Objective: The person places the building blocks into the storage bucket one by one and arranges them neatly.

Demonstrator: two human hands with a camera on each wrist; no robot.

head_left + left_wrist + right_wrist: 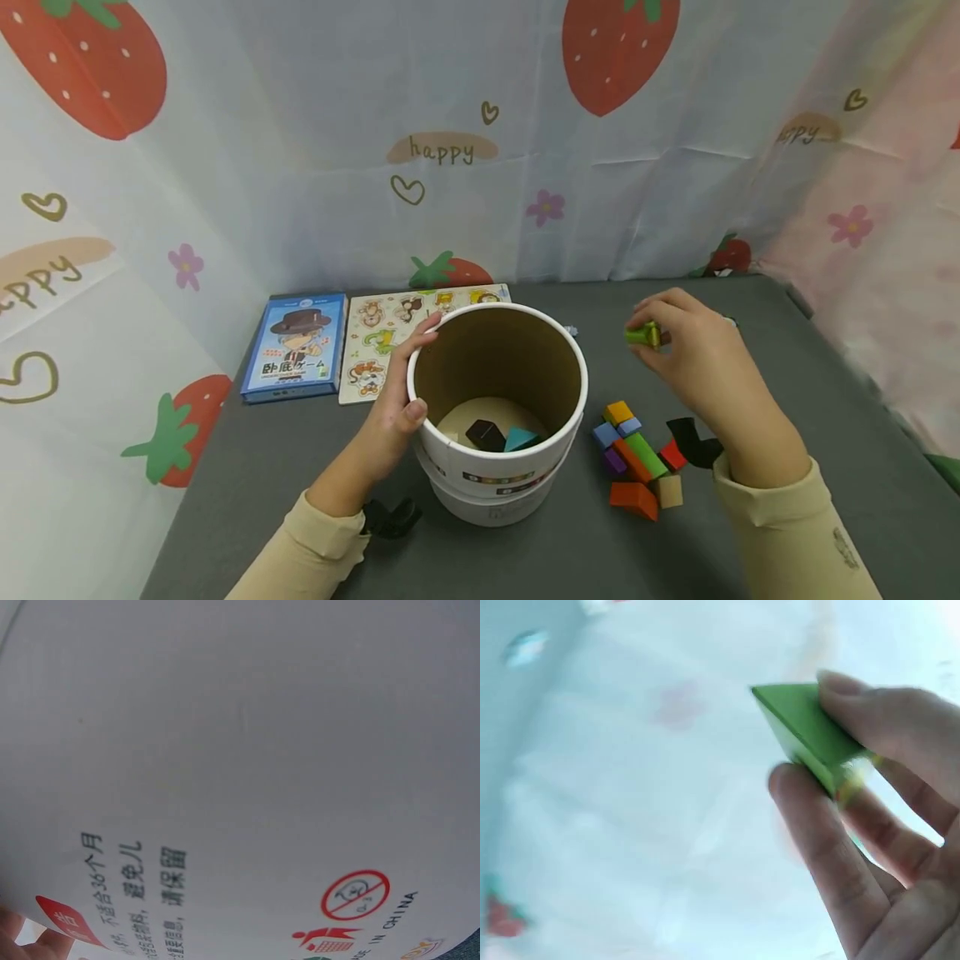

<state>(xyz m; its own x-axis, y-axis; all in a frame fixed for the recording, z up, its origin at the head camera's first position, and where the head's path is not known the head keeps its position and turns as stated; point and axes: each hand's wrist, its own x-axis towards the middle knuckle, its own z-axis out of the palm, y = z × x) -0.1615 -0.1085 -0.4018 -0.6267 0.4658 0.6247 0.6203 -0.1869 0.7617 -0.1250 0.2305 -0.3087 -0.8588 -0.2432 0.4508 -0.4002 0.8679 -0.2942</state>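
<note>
Above the grey table (825, 375), the right hand (686, 342) pinches a green block (641, 335) (perhaps with something yellow (853, 782), blurred, beside it), while the left hand (393, 408) grips the white bucket (491, 507). Inside lie a dark block (486, 435) and a teal block (520, 438); loose coloured blocks (639, 455) sit to its right.

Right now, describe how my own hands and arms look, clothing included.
The left hand and right hand wear no gloves. The left sleeve and right sleeve are pale cream with wide cuffs. The right one bears a small dark print. A black, curved piece shows beside each cuff.
</note>
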